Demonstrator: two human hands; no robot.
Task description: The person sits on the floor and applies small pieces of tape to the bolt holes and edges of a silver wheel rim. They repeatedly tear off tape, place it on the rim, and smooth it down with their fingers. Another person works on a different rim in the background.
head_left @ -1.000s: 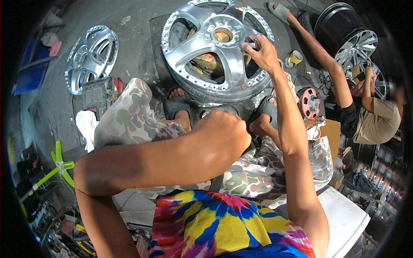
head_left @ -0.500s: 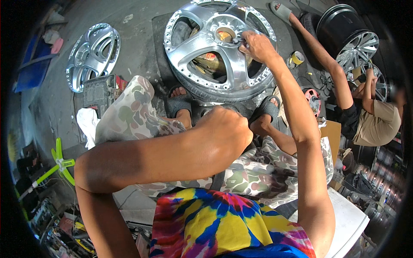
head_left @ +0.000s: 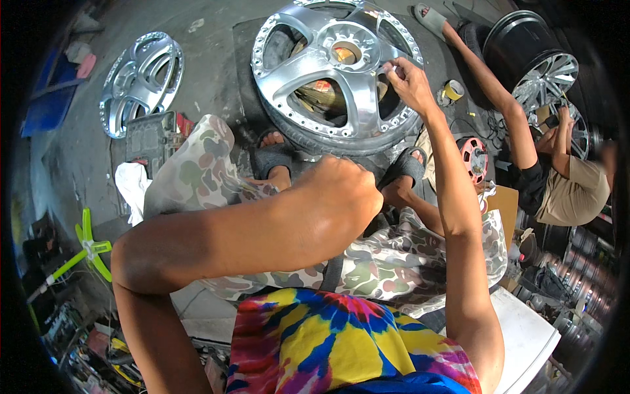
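Upper centre, the silvery wheel [head_left: 357, 95] looks heavy, rigid, slick; best held by its rim [head_left: 312, 125]. Left hand [head_left: 341, 187] clenched; cannot tell whether right hand [head_left: 410, 84] grasps anything.

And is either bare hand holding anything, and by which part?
It cannot be told: the bare right hand is bunched over the round, silver, spoked metal wheel; the bare left hand is curled, palm hidden.

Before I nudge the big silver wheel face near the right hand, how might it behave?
The silver wheel face is probably stiff: its spokes look thick and metallic. Its shiny surface may be slippery. Lying flat on a dark tyre, it seems unlikely to roll.
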